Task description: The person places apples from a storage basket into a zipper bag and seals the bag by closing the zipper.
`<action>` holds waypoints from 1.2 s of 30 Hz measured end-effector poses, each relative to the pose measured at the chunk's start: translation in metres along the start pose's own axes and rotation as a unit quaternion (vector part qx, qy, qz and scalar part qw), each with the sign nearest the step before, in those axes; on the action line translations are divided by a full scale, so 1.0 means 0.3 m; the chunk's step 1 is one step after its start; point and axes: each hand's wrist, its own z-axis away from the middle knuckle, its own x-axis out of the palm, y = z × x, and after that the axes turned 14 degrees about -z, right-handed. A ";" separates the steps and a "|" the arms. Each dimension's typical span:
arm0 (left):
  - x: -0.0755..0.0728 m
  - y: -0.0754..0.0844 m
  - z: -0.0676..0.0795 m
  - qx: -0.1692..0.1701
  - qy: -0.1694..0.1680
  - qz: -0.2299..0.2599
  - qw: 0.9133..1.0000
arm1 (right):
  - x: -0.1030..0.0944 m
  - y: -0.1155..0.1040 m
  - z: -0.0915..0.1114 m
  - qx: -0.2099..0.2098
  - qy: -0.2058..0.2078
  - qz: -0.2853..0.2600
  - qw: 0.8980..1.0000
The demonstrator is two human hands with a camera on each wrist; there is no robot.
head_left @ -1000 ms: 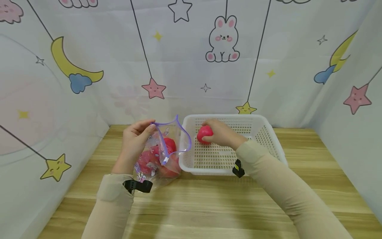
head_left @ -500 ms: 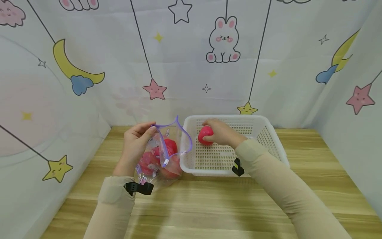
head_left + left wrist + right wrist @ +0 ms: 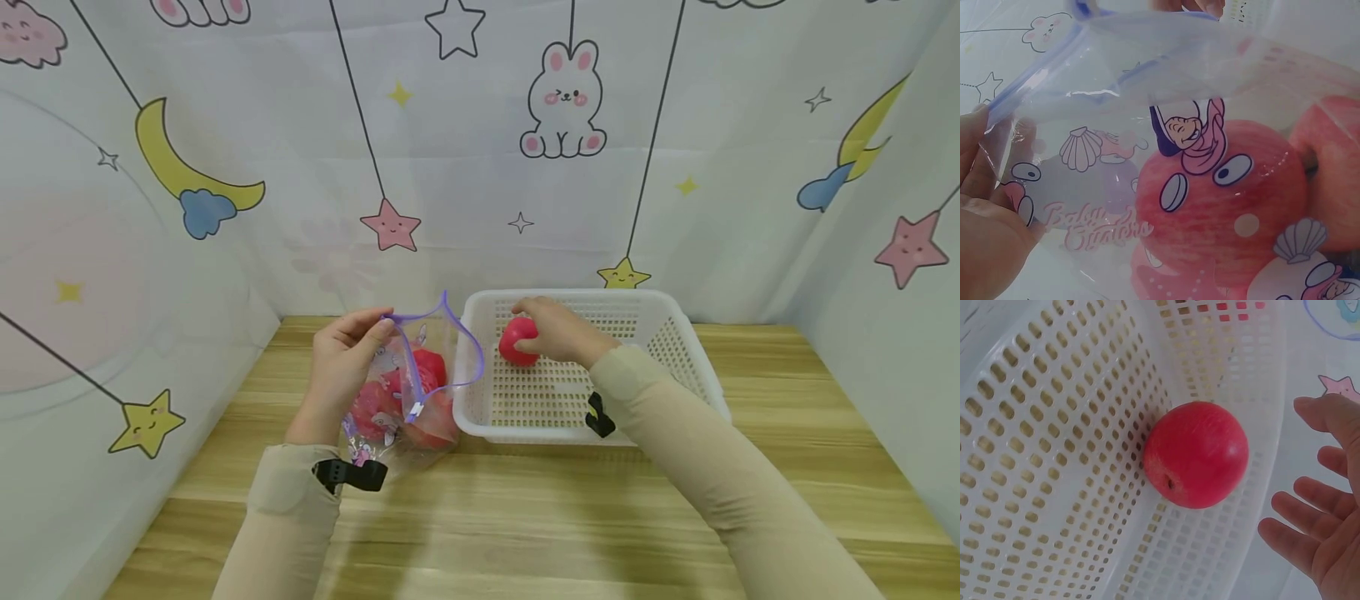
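My left hand [image 3: 339, 358] pinches the purple zip edge of a clear printed zip bag [image 3: 408, 329] and holds its mouth apart. Through the plastic, in the left wrist view, a red striped apple [image 3: 1235, 212] shows, with another reddish apple [image 3: 1335, 169] beside it. To the right, a single red apple [image 3: 514, 343] sits at the left end of a white perforated basket [image 3: 570, 434]. Just above it is my right hand [image 3: 562, 331], its fingers spread. The right wrist view shows those fingertips [image 3: 1285, 540] apart from the apple.
Under the bag and basket lies a wood-grain table [image 3: 517, 525]. A white curtain [image 3: 465, 158] with cartoon prints stands close behind and along both sides. The bag touches or nearly touches the basket's left wall.
My right hand has let go of the apple, its fingers loosening and rising slightly off it. The apple stays in the basket. My left hand keeps its hold on the bag.
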 end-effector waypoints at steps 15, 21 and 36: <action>0.000 0.004 0.007 -0.005 0.003 0.012 1.000 | 0.018 0.018 -0.033 0.029 -0.019 0.024 0.999; 0.000 0.012 0.009 -0.002 0.001 0.012 1.000 | 0.016 0.020 -0.040 0.050 -0.015 0.010 0.999; 0.004 0.000 0.008 0.009 0.003 0.030 0.999 | 0.026 0.062 -0.081 0.050 -0.016 0.012 0.999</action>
